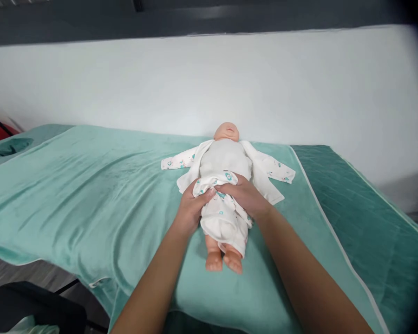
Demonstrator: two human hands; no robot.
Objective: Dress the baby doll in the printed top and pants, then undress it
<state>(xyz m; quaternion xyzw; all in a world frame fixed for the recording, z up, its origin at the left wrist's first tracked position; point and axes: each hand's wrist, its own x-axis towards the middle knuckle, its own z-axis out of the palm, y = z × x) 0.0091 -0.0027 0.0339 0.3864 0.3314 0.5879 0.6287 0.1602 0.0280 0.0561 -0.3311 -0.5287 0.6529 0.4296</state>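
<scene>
A baby doll lies on its back, head toward the wall and bare feet toward me. Its white patterned jacket is spread open, with the sleeves stretched out to both sides. White printed baby pants cover the doll's legs, bunched around its waist. My left hand is closed on the pants' waist at the doll's left-hand side in view, thumb on top. From the other side, my right hand grips the same bunched cloth. The thumbs nearly meet in the middle, and several fingers are hidden beneath the fabric.
A light green blanket with wrinkles covers the bed, over a darker green cover on the right. Behind stands a white wall. A black chair with some cloth on it is at the lower left.
</scene>
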